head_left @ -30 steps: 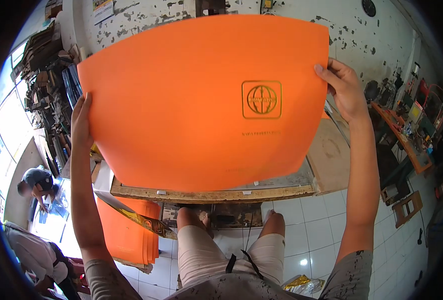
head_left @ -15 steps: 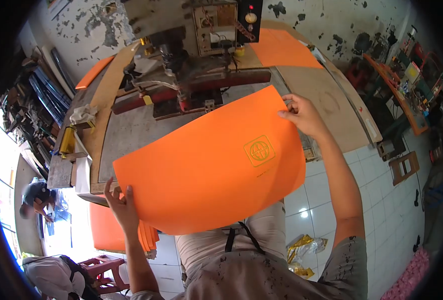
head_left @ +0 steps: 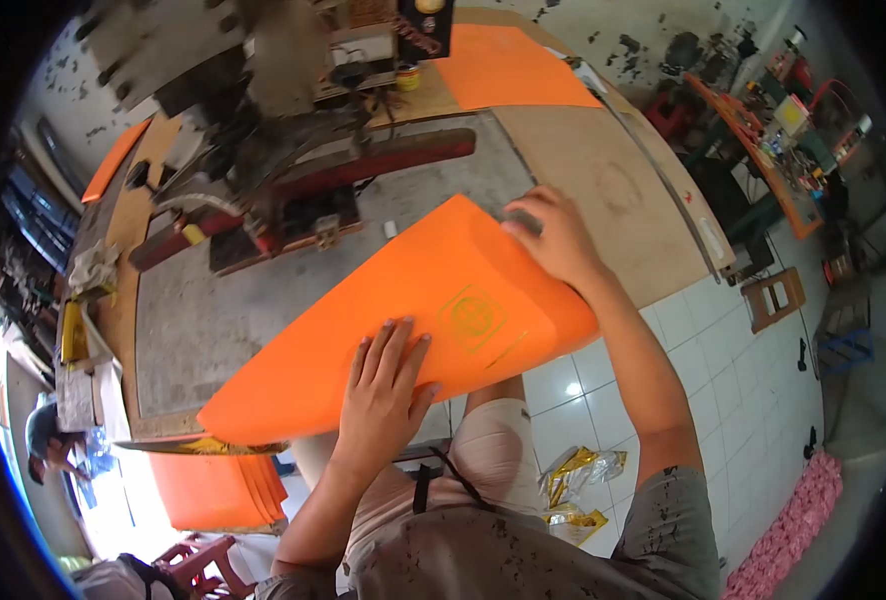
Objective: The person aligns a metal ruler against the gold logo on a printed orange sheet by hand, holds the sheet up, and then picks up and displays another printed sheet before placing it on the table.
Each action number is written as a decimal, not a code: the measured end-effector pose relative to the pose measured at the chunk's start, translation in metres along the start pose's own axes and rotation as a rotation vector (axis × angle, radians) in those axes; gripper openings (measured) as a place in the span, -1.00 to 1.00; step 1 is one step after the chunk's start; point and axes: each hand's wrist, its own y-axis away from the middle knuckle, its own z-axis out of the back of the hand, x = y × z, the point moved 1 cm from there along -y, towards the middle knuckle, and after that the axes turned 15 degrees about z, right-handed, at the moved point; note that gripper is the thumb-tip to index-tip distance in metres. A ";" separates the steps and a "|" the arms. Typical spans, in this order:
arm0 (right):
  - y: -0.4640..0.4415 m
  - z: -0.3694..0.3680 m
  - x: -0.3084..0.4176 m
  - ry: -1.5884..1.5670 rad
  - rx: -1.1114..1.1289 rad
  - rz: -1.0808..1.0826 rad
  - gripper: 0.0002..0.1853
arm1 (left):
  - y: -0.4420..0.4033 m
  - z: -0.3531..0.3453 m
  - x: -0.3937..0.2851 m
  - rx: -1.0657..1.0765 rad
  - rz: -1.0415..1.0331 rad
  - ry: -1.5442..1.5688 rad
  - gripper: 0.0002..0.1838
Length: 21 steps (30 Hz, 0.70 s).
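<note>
A large orange sheet (head_left: 363, 340) with a gold stamped emblem (head_left: 473, 318) lies tilted over the table's front edge, its right side curving downward. My left hand (head_left: 385, 385) rests flat on it, left of the emblem, fingers stretched out. Near the sheet's upper right edge, my right hand (head_left: 558, 235) is closed around a small dark grey piece (head_left: 525, 222), whose kind I cannot make out. Whether that hand also touches the sheet is unclear. Behind the sheet stands a press machine (head_left: 293, 190) with a red bar.
Another orange sheet (head_left: 518, 68) lies at the table's back right. Below the left front edge is a stack of orange sheets (head_left: 213, 490). Gold foil scraps (head_left: 583, 475) lie on the tiled floor (head_left: 653, 400). A person (head_left: 48, 440) bends down at far left.
My left hand has left the sheet's left corner and now lies on its face. My right hand has released the upper corner and holds the dark piece. The sheet has tilted and moved lower.
</note>
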 end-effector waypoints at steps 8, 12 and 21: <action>0.126 0.100 -0.287 0.622 0.171 -0.694 -0.46 | -0.002 -0.014 -0.020 0.057 0.104 -0.058 -0.32; 0.121 0.115 -0.279 0.434 0.152 -0.699 -0.66 | -0.008 -0.025 -0.026 0.041 0.101 -0.119 -0.31; 0.134 0.156 -0.174 -0.145 -0.142 -0.880 -0.71 | -0.036 -0.024 -0.038 0.111 0.039 -0.107 -0.33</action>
